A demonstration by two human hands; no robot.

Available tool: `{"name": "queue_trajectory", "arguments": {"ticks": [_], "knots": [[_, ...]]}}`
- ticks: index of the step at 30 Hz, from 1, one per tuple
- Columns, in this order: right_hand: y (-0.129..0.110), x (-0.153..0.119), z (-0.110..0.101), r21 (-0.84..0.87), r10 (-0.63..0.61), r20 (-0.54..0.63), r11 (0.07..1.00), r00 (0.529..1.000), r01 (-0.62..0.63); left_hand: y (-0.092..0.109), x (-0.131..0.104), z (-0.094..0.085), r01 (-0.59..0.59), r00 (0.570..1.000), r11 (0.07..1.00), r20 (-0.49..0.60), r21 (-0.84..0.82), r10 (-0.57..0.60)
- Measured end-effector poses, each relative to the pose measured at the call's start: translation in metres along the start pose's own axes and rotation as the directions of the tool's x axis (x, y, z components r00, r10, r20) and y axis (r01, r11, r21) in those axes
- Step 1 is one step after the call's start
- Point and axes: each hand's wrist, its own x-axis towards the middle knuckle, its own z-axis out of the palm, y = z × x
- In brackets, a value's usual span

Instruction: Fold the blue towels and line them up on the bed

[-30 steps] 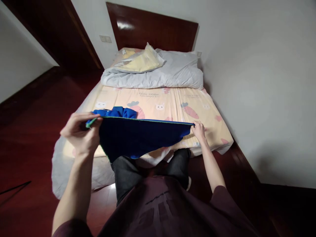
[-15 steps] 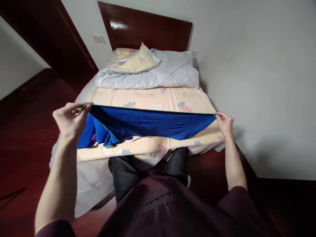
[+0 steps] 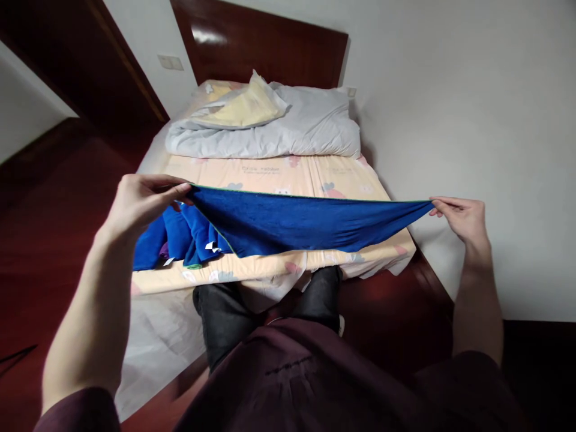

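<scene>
A blue towel [image 3: 306, 222] with a thin green edge is stretched across in front of me, above the bed. My left hand [image 3: 146, 201] pinches its upper left corner between thumb and fingers. At the other end, my right hand [image 3: 461, 216] pinches the upper right corner. The top edge runs nearly straight between both hands, and the cloth sags below it. Beneath my left hand, more blue cloths [image 3: 175, 237] lie bunched on the bed, with small white tags and a bit of purple among them.
The bed [image 3: 270, 168] has a peach patterned sheet. A folded grey-white quilt [image 3: 310, 123] and a pale yellow cloth [image 3: 247, 108] lie toward the dark wooden headboard [image 3: 270, 45]. A white wall [image 3: 459, 120] stands close on the right. My knees are against the bed's near side.
Both hands have shifted to the right with the towel, the right hand farther. The towel is pulled longer and tighter, and more of the bunched blue cloths shows.
</scene>
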Motion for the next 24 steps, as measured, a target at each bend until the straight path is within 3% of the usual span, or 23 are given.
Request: {"name": "queue_trajectory", "arguments": {"ticks": [5, 8, 10, 14, 17, 21, 24], "knots": [[0.009, 0.020, 0.010, 0.218, 0.140, -0.008, 0.966, 0.990, -0.135, -0.011, 0.020, 0.020, 0.175, 0.972, 0.970, 0.183, -0.166, -0.144], [0.020, 0.040, 0.031, 0.207, 0.259, 0.076, 0.941, 0.963, -0.269, -0.035, 0.036, 0.049, 0.271, 0.927, 0.951, 0.308, -0.150, -0.215], [0.028, 0.055, 0.051, 0.141, 0.310, 0.107, 0.936, 0.945, -0.323, -0.051, 0.047, 0.071, 0.317, 0.907, 0.939, 0.333, -0.133, -0.258], [0.039, 0.081, 0.091, -0.020, 0.280, 0.052, 0.960, 0.958, -0.280, -0.067, 0.074, 0.106, 0.189, 0.965, 0.959, 0.223, -0.213, -0.141], [0.042, 0.094, 0.107, -0.049, 0.169, -0.036, 0.984, 0.985, -0.170, -0.067, 0.097, 0.114, 0.034, 0.996, 0.962, 0.086, -0.271, -0.011], [0.051, 0.096, 0.112, 0.016, 0.024, -0.154, 1.000, 0.988, -0.022, -0.068, 0.113, 0.112, -0.144, 0.989, 0.954, -0.083, -0.265, 0.126], [0.068, 0.082, 0.115, 0.031, -0.072, -0.193, 0.996, 0.979, 0.079, -0.079, 0.100, 0.110, -0.254, 0.961, 0.952, -0.155, -0.170, 0.228]]}}
